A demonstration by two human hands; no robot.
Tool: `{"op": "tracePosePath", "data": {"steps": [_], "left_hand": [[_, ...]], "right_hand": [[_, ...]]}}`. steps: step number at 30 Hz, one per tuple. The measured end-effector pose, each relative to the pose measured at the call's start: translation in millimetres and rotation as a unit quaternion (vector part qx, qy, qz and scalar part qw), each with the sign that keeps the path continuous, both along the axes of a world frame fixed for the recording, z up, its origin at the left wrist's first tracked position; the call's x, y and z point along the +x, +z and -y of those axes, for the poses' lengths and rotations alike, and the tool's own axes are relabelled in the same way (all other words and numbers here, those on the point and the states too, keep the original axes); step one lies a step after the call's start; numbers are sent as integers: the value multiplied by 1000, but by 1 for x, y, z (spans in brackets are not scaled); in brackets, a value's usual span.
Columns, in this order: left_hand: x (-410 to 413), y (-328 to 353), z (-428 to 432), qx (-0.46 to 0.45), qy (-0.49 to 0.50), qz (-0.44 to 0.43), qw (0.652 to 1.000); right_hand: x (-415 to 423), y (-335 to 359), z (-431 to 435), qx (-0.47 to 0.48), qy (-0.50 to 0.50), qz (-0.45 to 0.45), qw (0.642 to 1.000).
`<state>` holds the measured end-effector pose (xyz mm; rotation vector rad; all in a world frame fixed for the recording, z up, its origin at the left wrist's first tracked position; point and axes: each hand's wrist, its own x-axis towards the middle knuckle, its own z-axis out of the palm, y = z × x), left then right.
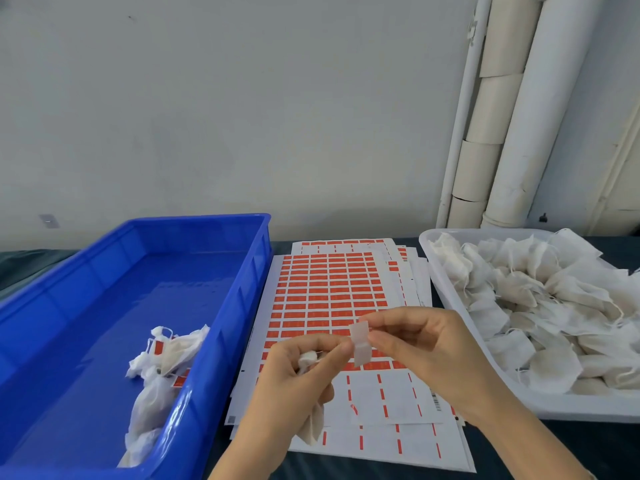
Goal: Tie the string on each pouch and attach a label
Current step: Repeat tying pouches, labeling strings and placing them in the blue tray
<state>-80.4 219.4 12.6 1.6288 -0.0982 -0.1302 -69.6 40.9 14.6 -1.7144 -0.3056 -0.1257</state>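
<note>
Holding a small white pouch (313, 427) in curled fingers, the left hand (294, 379) sits over the near edge of the label sheets (329, 289). Just beside it, the right hand (422, 344) pinches a white label (360, 344) tight. Pouches with red labels (162, 355) lie by the blue bin's (239, 299) near right wall — plain pouches (536, 306) fill the white tray (446, 299).

Glossy blue plastic crate (239, 271); white paper label sheets (329, 292) gridded with orange-red rectangles; off-white fabric pouches (540, 306) in white tray (450, 296); dark tabletop (519, 452).
</note>
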Motion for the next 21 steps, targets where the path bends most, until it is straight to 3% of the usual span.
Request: {"op": "tracePosePath", "data": {"steps": [12, 21], "left_hand": [[1, -1, 0, 28, -15, -15, 999], [5, 0, 0, -27, -14, -85, 996]], "right_hand": [[-1, -6, 6, -76, -21, 47, 996], [-4, -8, 9, -127, -42, 175, 975]]}}
